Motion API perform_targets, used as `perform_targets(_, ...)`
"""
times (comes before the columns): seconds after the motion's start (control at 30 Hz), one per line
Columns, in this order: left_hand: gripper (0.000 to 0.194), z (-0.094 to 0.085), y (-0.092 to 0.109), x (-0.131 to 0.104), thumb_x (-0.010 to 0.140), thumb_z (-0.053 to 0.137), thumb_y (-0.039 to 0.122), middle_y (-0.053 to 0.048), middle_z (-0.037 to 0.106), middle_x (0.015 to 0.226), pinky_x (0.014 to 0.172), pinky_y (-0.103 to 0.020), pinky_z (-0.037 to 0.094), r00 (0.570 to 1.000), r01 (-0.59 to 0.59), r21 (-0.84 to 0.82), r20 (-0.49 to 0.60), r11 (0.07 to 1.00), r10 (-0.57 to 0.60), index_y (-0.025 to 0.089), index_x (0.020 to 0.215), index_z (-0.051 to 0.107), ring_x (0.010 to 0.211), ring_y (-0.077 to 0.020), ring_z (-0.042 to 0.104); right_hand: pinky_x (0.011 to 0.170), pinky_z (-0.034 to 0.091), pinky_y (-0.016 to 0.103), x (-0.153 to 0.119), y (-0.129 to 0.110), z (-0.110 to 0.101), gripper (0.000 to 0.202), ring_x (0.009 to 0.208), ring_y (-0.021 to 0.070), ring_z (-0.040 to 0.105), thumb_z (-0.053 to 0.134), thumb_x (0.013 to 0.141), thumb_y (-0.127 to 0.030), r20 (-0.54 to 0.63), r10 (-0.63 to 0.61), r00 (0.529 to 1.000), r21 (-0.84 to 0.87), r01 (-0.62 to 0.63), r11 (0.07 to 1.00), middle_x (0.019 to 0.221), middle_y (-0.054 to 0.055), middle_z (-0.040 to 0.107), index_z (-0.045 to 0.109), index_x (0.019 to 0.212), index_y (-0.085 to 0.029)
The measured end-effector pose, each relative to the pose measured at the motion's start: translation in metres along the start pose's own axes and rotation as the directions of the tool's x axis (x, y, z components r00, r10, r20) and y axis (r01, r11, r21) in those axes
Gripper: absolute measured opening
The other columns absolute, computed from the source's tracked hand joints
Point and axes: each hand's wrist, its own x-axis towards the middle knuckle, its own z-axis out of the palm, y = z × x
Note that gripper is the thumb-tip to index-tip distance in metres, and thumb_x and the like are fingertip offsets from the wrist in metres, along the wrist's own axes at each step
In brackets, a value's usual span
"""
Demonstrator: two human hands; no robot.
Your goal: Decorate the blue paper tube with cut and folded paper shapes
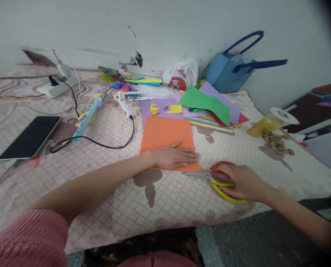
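Observation:
An orange sheet (165, 129) lies on the patterned tablecloth (104, 200), partly over a purple sheet (144, 107). My left hand (172, 156) rests flat on its lower part, fingers spread and pointing right. Scissors with one red and one yellow handle (225, 189) lie at the sheet's lower right corner, blades pointing left along its bottom edge. My right hand (242, 181) has its fingers around the handles. The blades look closed or nearly so. Small yellow scraps (173, 108) sit just behind the orange sheet.
A white glue gun (123, 105) with a black cord, a light blue strip (89, 116) and a phone (30, 137) are on the left. Coloured sheets (207, 104), a blue bag (228, 72) and a yellow drink cup (268, 124) stand or lie toward the right.

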Motion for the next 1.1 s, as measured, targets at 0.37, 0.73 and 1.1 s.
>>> perform_targets(0.37, 0.046, -0.013, 0.000, -0.004, 0.098, 0.025, 0.031, -0.002, 0.026, 0.152, 0.116, -0.042, 0.004, 0.999, 0.028, -0.115, -0.014, 0.993, -0.030, 0.023, 0.143, 0.032, 0.143, -0.0147, 0.013, 0.067, 0.051, 0.038, 0.000, 0.000, -0.003, 0.028, 0.083, 0.0258, 0.066, 0.057, 0.081, -0.035, 0.098, 0.016, 0.995, 0.005, -0.017, 1.000, 0.098, 0.011, 0.068, 0.053, 0.104, -0.020)
perform_targets(0.73, 0.045, -0.010, -0.010, -0.029, 0.097, 0.029, 0.034, -0.002, 0.029, 0.151, 0.113, -0.054, -0.003, 0.998, 0.068, 0.053, 0.008, 0.996, -0.068, 0.028, 0.140, 0.038, 0.143, -0.0233, 0.014, 0.069, 0.052, 0.040, 0.002, -0.003, -0.004, 0.031, 0.086, 0.0266, 0.065, 0.057, 0.080, -0.038, 0.080, 0.016, 0.997, 0.021, -0.018, 1.000, 0.101, 0.011, 0.067, 0.052, 0.106, -0.022)
perform_targets(1.1, 0.045, -0.008, -0.008, -0.019, 0.096, 0.030, 0.031, -0.002, 0.029, 0.151, 0.112, -0.055, -0.002, 0.996, 0.091, 0.035, 0.006, 0.995, -0.092, 0.028, 0.141, 0.036, 0.143, -0.0241, 0.014, 0.067, 0.050, 0.036, 0.004, 0.006, 0.000, 0.031, 0.085, 0.0248, 0.066, 0.058, 0.078, -0.037, 0.056, -0.005, 0.998, 0.005, 0.005, 1.000, 0.100, 0.009, 0.068, 0.055, 0.104, -0.021)
